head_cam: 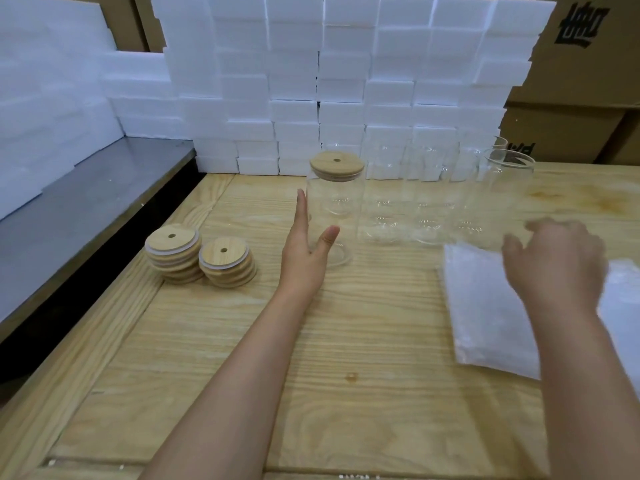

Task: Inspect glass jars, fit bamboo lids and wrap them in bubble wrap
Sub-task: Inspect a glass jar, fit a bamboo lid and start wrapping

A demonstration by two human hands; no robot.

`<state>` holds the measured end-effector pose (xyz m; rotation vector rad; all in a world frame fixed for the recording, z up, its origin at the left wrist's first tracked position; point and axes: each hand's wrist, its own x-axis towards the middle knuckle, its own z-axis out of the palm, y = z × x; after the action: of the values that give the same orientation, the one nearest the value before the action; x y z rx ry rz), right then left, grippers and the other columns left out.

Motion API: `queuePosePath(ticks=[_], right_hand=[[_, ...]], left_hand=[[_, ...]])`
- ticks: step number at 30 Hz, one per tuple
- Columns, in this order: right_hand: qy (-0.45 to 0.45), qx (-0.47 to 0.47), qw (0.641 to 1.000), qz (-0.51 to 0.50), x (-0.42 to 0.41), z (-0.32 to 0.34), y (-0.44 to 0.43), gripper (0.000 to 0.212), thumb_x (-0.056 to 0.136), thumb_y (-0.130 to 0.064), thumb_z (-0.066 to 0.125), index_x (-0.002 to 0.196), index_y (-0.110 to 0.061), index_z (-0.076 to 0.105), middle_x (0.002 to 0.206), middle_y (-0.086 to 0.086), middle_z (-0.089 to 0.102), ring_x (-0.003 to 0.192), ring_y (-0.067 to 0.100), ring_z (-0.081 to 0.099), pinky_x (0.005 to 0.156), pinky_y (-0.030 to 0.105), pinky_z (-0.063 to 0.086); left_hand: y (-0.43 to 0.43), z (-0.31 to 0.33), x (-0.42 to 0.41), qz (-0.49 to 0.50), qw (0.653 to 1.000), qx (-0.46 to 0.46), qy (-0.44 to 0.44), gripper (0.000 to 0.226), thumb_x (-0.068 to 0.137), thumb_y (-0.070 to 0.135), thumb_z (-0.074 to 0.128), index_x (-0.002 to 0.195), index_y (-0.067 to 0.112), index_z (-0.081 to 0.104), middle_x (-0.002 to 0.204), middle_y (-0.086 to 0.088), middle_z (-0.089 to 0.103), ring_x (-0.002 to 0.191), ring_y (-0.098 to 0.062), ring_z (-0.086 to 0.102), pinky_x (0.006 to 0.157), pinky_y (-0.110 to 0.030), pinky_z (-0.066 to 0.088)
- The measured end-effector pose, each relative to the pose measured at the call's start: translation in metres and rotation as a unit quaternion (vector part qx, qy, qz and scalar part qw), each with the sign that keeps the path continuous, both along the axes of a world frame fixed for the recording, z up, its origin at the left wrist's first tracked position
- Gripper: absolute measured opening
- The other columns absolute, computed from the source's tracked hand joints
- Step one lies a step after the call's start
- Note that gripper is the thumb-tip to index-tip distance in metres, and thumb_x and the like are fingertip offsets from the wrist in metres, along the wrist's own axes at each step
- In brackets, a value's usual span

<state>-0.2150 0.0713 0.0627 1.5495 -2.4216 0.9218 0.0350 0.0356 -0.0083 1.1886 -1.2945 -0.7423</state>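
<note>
Centrally in the frame, the upright lidded jar is standing just beside the released left hand; the blurred right hand, grip unclear, is hovering over the bubble wrap.

Pale wood with bold wavy grain, matt and unvarnished-looking, across the table. At 9 o'clock by the edge, dull grey metal with a soft sheen on the side counter. At 12 o'clock, white foam blocks, matt. Far out at 2 o'clock, brown matt cardboard boxes with black print. Near centre, clear glossy glass in the lidded jar, under a smooth light bamboo lid. Same clear glass in the open jars, close in at 2 o'clock. At 9 o'clock nearer centre, two stacks of lids in matt bamboo with whitish rings. At 4 o'clock, translucent, slightly shiny plastic bubble wrap.
</note>
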Motion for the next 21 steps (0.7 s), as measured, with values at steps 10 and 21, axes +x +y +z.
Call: queuePosePath(ticks=[10, 21], right_hand=[[-0.014, 0.145, 0.985, -0.092, -0.033, -0.022, 0.006, 0.025, 0.096, -0.017, 0.053, 0.107, 0.003, 0.064, 0.117, 0.026, 0.054, 0.11, 0.044, 0.047, 0.09, 0.046, 0.038], [0.124, -0.35, 0.901, 0.223, 0.046, -0.007, 0.024, 0.015, 0.088, -0.004, 0.06, 0.1, -0.003, 0.07, 0.1, 0.016, 0.066, 0.093, 0.037, 0.061, 0.085, 0.039, 0.032]], left_hand=[[-0.001, 0.0, -0.001, -0.003, 1.0, 0.011, 0.024, 0.08, 0.092, 0.04, 0.056, 0.151, 0.039, 0.002, 0.158, -0.004, 0.026, 0.142, -0.01, 0.028, 0.114, -0.031, 0.026], [0.017, 0.006, -0.003, 0.23, 0.933, -0.243, -0.131, 0.038, 0.094, 0.03, 0.038, 0.117, 0.008, 0.059, 0.091, -0.002, 0.05, 0.09, -0.013, 0.042, 0.089, -0.018, 0.033]])
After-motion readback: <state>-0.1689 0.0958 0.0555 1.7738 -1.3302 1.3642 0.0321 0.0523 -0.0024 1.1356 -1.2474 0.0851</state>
